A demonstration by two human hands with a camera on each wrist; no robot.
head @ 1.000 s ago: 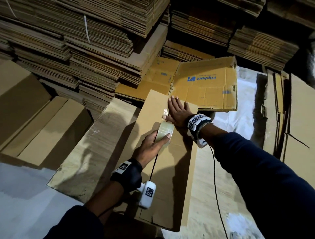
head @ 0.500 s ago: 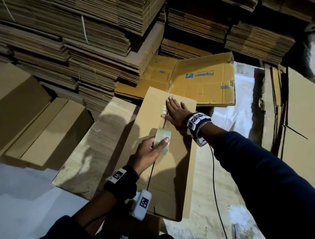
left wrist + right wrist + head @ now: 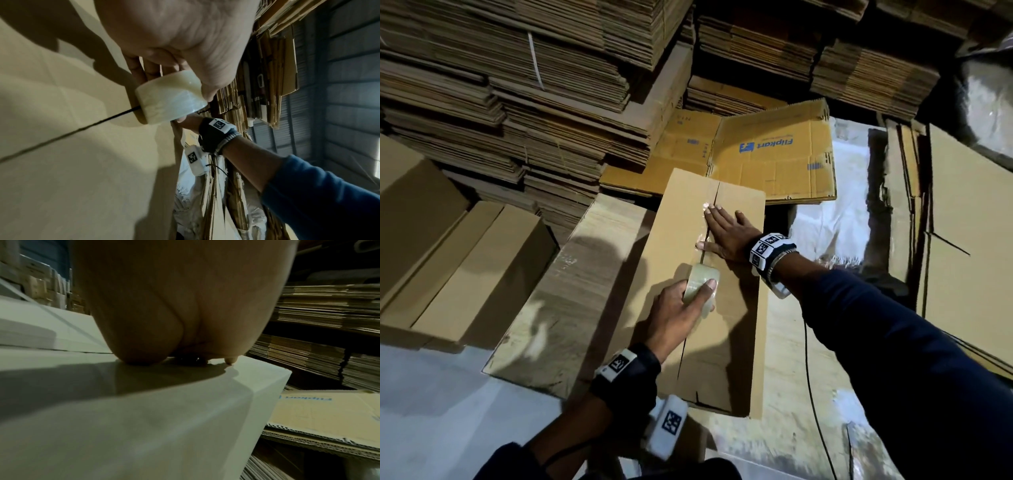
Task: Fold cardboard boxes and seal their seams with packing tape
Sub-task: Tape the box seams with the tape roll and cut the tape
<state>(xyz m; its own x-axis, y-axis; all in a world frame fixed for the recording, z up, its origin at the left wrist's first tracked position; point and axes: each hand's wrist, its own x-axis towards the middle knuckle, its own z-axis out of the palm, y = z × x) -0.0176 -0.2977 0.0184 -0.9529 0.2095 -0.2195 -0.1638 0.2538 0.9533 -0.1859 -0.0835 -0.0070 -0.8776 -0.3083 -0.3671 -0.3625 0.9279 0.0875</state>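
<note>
A long brown cardboard box (image 3: 674, 219) lies in front of me, its two top flaps meeting in a dark centre seam. My left hand (image 3: 681, 308) grips a roll of clear packing tape (image 3: 701, 283) pressed on that seam; in the left wrist view the tape roll (image 3: 170, 100) sits under my thumb on the box (image 3: 61, 146). A shiny strip of tape runs up the seam to my right hand (image 3: 726, 233), which lies flat, fingers straight, pressing the strip down. In the right wrist view the palm (image 3: 185, 305) rests on the box top (image 3: 144, 402).
Tall stacks of flat cardboard (image 3: 534, 85) fill the back. A flattened printed carton (image 3: 774, 154) lies beyond the box. Assembled boxes (image 3: 465, 267) stand at the left, a wooden board (image 3: 571, 291) lies under the box, and cardboard sheets (image 3: 962, 240) lean at the right.
My left hand has drawn the tape roll toward me along the seam, leaving more tape laid. The right hand stays pressed flat on the far end of the strip.
</note>
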